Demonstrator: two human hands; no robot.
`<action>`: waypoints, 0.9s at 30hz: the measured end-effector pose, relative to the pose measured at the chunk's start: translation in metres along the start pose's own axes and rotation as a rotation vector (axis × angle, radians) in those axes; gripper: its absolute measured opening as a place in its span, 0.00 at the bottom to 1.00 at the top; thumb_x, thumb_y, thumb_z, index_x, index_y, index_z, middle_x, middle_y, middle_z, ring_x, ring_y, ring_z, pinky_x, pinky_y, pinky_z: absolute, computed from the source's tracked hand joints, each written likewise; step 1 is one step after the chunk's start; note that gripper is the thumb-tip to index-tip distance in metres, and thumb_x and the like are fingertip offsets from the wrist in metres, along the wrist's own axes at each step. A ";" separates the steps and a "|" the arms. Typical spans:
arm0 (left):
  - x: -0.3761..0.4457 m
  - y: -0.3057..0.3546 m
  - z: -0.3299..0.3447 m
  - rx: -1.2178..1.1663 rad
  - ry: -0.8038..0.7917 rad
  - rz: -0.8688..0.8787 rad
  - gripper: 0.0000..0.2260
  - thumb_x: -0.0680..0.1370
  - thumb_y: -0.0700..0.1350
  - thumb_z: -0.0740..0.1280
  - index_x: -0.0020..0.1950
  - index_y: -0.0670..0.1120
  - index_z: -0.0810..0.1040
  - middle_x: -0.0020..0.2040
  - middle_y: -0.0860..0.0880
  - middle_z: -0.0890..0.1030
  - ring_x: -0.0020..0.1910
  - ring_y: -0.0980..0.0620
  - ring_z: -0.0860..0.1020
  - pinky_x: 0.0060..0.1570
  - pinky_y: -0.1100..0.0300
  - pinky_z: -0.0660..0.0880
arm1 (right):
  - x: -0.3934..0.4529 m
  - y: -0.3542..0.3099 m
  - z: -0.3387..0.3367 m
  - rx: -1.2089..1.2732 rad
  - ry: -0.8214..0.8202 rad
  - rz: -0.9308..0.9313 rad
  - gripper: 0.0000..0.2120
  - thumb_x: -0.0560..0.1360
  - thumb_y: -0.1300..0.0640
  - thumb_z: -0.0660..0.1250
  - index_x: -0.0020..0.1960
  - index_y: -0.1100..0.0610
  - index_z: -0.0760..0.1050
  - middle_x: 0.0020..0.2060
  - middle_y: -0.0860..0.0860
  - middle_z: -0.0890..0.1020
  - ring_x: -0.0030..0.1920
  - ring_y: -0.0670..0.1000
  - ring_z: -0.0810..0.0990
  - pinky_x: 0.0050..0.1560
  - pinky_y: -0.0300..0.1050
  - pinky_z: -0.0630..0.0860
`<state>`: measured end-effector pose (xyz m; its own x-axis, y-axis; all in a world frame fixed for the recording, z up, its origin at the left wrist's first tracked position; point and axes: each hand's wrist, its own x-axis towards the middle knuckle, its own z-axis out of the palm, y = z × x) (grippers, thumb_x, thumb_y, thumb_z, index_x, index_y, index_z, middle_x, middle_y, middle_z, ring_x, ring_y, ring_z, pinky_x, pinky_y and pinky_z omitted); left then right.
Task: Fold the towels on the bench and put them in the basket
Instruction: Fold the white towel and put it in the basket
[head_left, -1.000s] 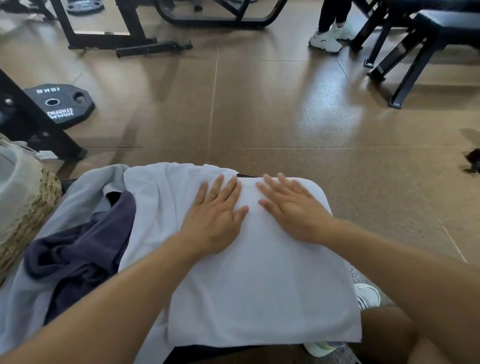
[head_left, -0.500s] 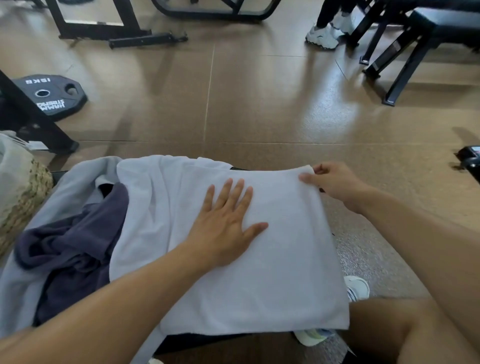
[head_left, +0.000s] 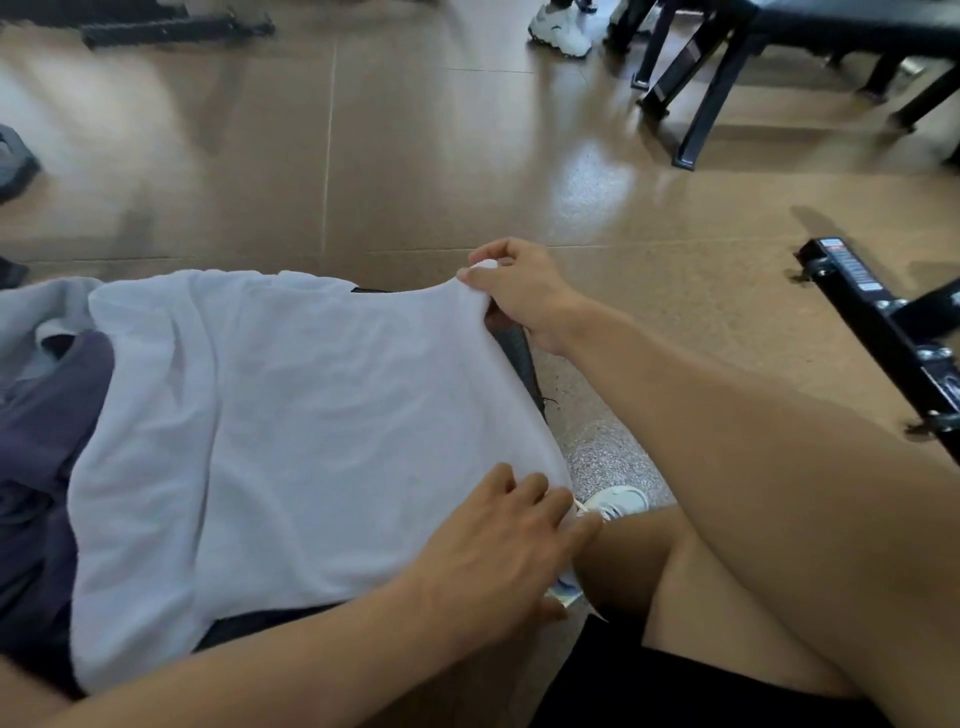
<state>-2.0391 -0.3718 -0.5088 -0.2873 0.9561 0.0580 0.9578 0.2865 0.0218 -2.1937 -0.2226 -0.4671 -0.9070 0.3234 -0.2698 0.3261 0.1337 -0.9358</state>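
A white towel (head_left: 291, 441) lies spread over the black bench (head_left: 519, 353), whose edge shows at the towel's right side. My right hand (head_left: 514, 291) pinches the towel's far right corner and lifts it a little. At the near right corner my left hand (head_left: 498, 556) rests with its fingers curled over the towel's edge. A dark purple towel (head_left: 47, 441) lies crumpled to the left, partly under the white one, with a pale grey towel (head_left: 36, 317) behind it. The basket is out of view.
Brown gym floor stretches ahead. A black bench frame (head_left: 727, 78) stands at the far right, beside another person's white shoe (head_left: 561, 31). A black equipment bar (head_left: 883, 322) juts in from the right. My knee and my white shoe (head_left: 618, 501) are below the bench.
My left hand slid from the towel's middle to its near right corner. My right hand, which took the far right corner half a second ago, now lifts it. The camera turned right, so the basket left view.
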 end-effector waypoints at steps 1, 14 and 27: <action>0.000 0.000 0.002 0.017 0.015 -0.004 0.21 0.71 0.60 0.70 0.59 0.51 0.76 0.44 0.49 0.75 0.42 0.46 0.73 0.40 0.52 0.62 | -0.002 -0.001 0.001 0.022 -0.010 0.003 0.11 0.76 0.62 0.74 0.56 0.62 0.77 0.45 0.54 0.79 0.36 0.51 0.81 0.27 0.41 0.78; -0.008 -0.004 -0.018 -0.846 0.462 -0.638 0.16 0.72 0.50 0.75 0.33 0.49 0.70 0.30 0.54 0.73 0.31 0.58 0.73 0.33 0.64 0.69 | -0.005 -0.013 -0.003 0.134 -0.062 -0.017 0.03 0.77 0.62 0.72 0.47 0.57 0.78 0.46 0.58 0.81 0.37 0.54 0.83 0.34 0.45 0.81; -0.112 -0.014 -0.060 -1.130 0.694 -1.069 0.13 0.75 0.39 0.73 0.43 0.53 0.71 0.30 0.56 0.69 0.28 0.59 0.67 0.30 0.68 0.67 | 0.005 -0.040 0.073 0.275 -0.152 -0.081 0.07 0.75 0.61 0.76 0.46 0.59 0.78 0.37 0.54 0.78 0.28 0.47 0.81 0.34 0.40 0.81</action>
<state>-2.0203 -0.4861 -0.4552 -0.9938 0.0887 -0.0666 -0.0415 0.2596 0.9648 -2.2305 -0.2952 -0.4476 -0.9632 0.1759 -0.2032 0.1856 -0.1112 -0.9763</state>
